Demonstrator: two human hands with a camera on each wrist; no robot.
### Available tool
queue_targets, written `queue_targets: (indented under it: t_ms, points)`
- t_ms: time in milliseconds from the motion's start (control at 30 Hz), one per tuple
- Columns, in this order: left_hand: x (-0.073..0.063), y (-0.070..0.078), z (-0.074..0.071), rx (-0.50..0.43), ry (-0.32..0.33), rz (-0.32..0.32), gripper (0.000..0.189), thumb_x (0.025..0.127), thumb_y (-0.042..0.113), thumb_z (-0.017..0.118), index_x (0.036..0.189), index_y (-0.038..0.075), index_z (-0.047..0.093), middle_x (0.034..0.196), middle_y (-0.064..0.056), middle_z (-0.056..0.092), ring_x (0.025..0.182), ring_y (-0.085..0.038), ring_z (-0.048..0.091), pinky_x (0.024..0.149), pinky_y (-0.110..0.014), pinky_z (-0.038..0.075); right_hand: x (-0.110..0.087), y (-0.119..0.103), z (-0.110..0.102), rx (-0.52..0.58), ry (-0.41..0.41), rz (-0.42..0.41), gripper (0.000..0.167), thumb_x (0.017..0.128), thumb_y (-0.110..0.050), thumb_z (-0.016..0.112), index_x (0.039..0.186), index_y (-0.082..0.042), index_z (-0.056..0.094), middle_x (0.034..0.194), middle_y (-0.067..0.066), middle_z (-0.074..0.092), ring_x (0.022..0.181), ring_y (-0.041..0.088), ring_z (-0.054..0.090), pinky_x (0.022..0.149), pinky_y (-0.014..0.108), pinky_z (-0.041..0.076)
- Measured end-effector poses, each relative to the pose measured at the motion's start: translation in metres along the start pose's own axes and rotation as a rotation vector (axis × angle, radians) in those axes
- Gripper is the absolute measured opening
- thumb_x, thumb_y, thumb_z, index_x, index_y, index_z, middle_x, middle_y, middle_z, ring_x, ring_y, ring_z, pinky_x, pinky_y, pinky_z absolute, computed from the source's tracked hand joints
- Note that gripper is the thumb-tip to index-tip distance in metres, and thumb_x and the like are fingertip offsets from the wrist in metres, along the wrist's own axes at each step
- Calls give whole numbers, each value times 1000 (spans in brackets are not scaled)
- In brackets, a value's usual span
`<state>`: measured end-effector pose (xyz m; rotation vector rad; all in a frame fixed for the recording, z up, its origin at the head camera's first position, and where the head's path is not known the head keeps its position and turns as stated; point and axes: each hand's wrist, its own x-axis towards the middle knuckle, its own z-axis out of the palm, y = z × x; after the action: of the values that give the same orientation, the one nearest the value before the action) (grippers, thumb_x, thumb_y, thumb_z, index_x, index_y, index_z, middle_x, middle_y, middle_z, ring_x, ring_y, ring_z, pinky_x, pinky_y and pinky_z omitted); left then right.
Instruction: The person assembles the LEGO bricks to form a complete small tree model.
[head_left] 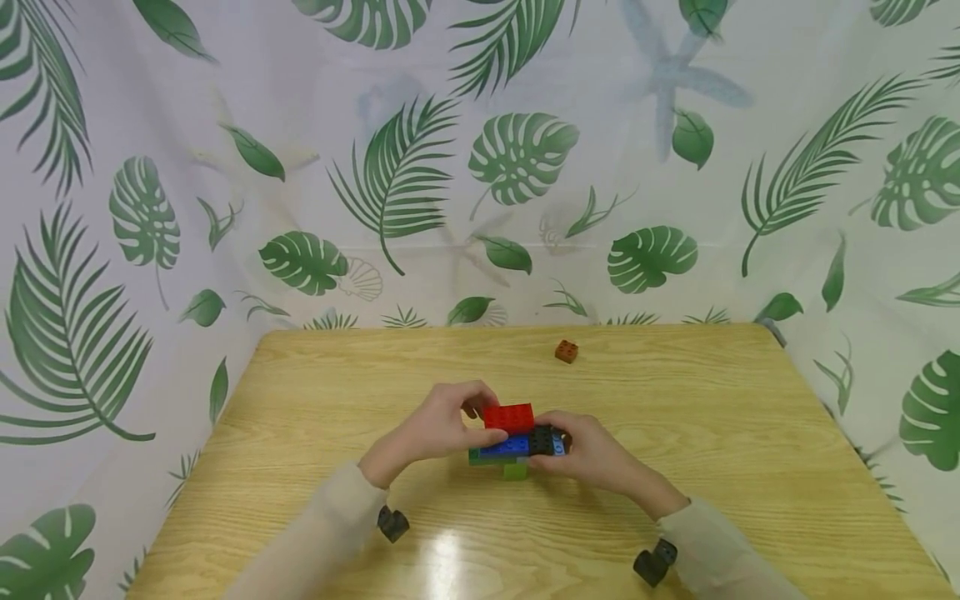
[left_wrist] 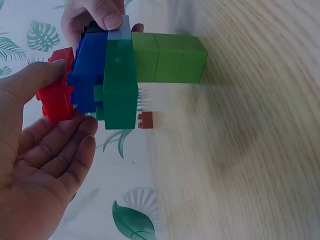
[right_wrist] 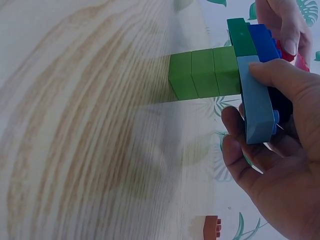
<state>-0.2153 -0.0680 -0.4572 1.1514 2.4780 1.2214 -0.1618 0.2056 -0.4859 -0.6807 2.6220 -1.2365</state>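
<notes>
My left hand (head_left: 442, 423) pinches a red toy brick (head_left: 508, 418) between thumb and fingers. The red brick lies over the studs of a blue brick (left_wrist: 91, 75), slightly tilted in the left wrist view; whether it is fastened I cannot tell. Beneath the blue is a dark green brick (left_wrist: 121, 85), beside a light blue brick (right_wrist: 256, 102). My right hand (head_left: 596, 454) grips the light blue end, its thumb on that brick's side. A black brick (head_left: 541, 439) sits beside the blue one. Several stacked light green bricks (right_wrist: 205, 74) form a column beneath, standing on the table.
A loose brown brick (head_left: 566, 351) lies near the back of the wooden table (head_left: 337, 367). Behind the table hangs a leaf-print cloth (head_left: 420, 308). Small black devices (head_left: 393, 524) are worn at both wrists.
</notes>
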Motion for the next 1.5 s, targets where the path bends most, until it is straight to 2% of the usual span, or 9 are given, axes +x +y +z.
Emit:
queue_targets:
  t_ms: [133, 400, 700, 967, 1233, 1500]
  points:
    - [-1, 2, 4, 6, -22, 0, 31, 91, 29, 84, 112, 12, 69, 103, -1, 75, 94, -23, 71, 90, -43, 59, 0, 2, 1, 8, 0, -6, 45, 93, -27, 83, 132, -11, 68, 122, 7, 74, 90, 12, 58, 73, 24, 51]
    - [-1, 3, 9, 28, -29, 0, 32, 90, 30, 85, 112, 13, 70, 102, 2, 76, 91, -8, 67, 88, -41, 59, 0, 2, 1, 10, -3, -20, 42, 92, -27, 83, 129, -12, 69, 116, 4, 74, 87, 12, 57, 72, 24, 51]
    - [-1, 6, 12, 41, -34, 26, 30, 89, 27, 86, 109, 13, 69, 99, 2, 75, 87, -7, 65, 87, -46, 59, 0, 2, 1, 9, -3, -33, 36, 92, -27, 83, 123, -13, 70, 112, 1, 74, 86, 11, 58, 74, 24, 52]
    - [-3, 10, 11, 104, -34, 65, 27, 90, 26, 86, 106, 14, 67, 100, 2, 74, 89, -8, 65, 86, -40, 59, 1, 2, 0, 5, -11, -25, 36, 92, -27, 83, 123, -13, 70, 113, 2, 74, 87, 10, 59, 75, 25, 53]
    - [-3, 16, 11, 149, -44, 106, 25, 91, 25, 85, 102, 15, 65, 97, 3, 73, 86, -13, 66, 77, -21, 50, 0, 1, 0, 10, -16, -22, 38, 93, -27, 83, 126, -13, 70, 116, 3, 74, 89, 9, 59, 75, 25, 52]
    - [-3, 20, 12, 191, -61, 104, 26, 92, 24, 85, 103, 13, 64, 99, 2, 72, 87, -13, 66, 79, -23, 52, -1, 0, -2, 3, -13, -40, 39, 94, -27, 82, 127, -10, 70, 117, 5, 74, 89, 7, 59, 75, 24, 51]
